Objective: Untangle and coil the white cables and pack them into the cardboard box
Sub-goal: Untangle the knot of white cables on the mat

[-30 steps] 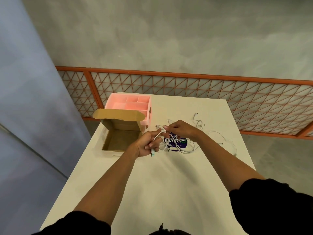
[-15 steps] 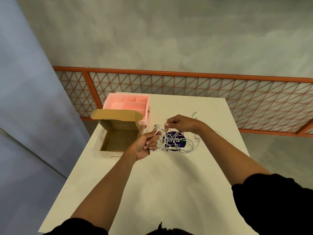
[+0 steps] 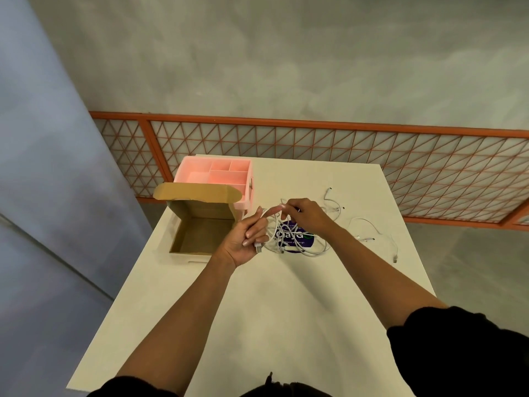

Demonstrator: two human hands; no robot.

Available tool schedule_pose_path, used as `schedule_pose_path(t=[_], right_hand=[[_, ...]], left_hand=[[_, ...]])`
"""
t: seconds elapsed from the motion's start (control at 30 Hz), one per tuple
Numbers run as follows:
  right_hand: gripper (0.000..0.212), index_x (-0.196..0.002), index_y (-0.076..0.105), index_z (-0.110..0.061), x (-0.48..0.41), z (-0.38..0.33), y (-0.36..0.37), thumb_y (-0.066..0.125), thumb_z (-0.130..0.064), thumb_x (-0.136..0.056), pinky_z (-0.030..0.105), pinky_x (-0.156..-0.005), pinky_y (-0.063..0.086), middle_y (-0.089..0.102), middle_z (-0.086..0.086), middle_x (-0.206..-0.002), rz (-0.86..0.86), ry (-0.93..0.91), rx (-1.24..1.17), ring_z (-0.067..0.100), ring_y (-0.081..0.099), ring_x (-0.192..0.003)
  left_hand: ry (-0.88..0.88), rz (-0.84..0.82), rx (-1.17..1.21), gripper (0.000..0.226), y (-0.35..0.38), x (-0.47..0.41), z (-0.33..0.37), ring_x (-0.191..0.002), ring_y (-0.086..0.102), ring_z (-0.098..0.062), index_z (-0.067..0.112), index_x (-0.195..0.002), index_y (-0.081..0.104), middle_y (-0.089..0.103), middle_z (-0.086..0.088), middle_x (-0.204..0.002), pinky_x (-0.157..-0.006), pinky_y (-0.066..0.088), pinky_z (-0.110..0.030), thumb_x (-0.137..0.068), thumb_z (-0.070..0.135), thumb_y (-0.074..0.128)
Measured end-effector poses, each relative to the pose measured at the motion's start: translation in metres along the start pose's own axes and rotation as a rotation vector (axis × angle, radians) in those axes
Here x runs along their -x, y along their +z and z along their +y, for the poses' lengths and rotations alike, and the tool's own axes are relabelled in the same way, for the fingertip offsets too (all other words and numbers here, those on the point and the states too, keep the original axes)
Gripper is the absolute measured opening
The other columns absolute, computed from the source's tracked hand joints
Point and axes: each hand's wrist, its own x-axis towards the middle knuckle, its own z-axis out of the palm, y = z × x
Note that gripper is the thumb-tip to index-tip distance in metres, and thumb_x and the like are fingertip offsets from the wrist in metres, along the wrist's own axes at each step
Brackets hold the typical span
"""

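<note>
1. Head view: the left hand (image 3: 243, 239) is curled round one white cable (image 3: 264, 217), with the plug poking out under the fist, held just above the table (image 3: 272, 310).
2. The right hand (image 3: 307, 216) sits right next to it, pinching a loop of the same tangle.
3. The rest of the cables (image 3: 312, 250) lie knotted on a purple sticker (image 3: 294, 239) under the hands, and a few strays trail off right.
4. The box (image 3: 189, 252) stands open just left of the hands, with a pink tray (image 3: 214, 173) right behind it.
</note>
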Motion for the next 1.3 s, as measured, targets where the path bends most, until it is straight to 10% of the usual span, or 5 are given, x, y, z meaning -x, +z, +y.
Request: schedule_pose_path(t=[0.2,0.4,0.7,1.07,1.3], right_hand=[[0.040,-0.094,0.057,-0.007,0.021,0.030,0.021,0.029,-0.033,-0.103,0.037,-0.084,0.045,0.068,0.005,-0.078,-0.134,0.017,0.272,0.025,0.063,-0.082],[0.037,-0.084,0.057,-0.012,0.034,0.017,0.027,0.034,-0.033,-0.102,0.027,-0.056,0.047,0.055,0.000,-0.052,-0.319,0.023,0.191,0.012,0.053,-0.039],[0.042,-0.085,0.064,-0.010,0.035,-0.019,0.015,0.038,-0.039,-0.101,0.009,-0.043,0.038,0.052,0.002,-0.051,-0.490,-0.019,0.212,0.013,0.046,-0.039],[0.046,-0.067,0.065,-0.018,0.025,-0.048,-0.009,0.041,-0.038,-0.100,0.022,-0.061,0.039,0.057,-0.007,-0.057,-0.368,-0.174,0.354,0.007,0.048,-0.051],[0.020,-0.094,0.053,-0.012,0.018,-0.052,-0.031,0.054,-0.032,-0.096,0.012,-0.050,0.034,0.054,-0.012,-0.051,-0.177,-0.100,0.069,-0.002,0.048,-0.043]], left_hand=[[0.007,-0.166,0.023,0.069,-0.006,-0.001,0.015,-0.026,0.020,-0.012,0.000,-0.143,0.034,0.040,0.005,-0.039,-0.069,0.057,-0.019,-0.087,0.022,0.067],[0.078,0.009,-0.133,0.050,0.001,-0.005,0.012,-0.025,0.029,-0.008,0.001,-0.143,0.036,0.033,0.007,-0.038,-0.069,0.055,-0.016,-0.099,0.027,0.036],[0.157,0.260,-0.270,0.042,-0.008,-0.017,0.003,-0.047,0.053,-0.003,0.005,-0.139,0.042,0.051,0.005,-0.050,-0.089,0.054,-0.036,-0.101,0.021,0.041],[0.066,0.359,-0.669,0.042,-0.010,-0.018,0.000,-0.123,0.054,-0.030,0.025,-0.140,0.045,0.053,-0.022,-0.136,-0.099,0.045,-0.034,-0.099,0.036,0.042],[-0.067,0.203,-0.670,0.035,0.002,-0.009,-0.005,-0.039,0.048,-0.005,0.013,-0.124,0.055,0.068,-0.005,-0.063,-0.077,0.049,-0.027,-0.104,0.027,0.030]])
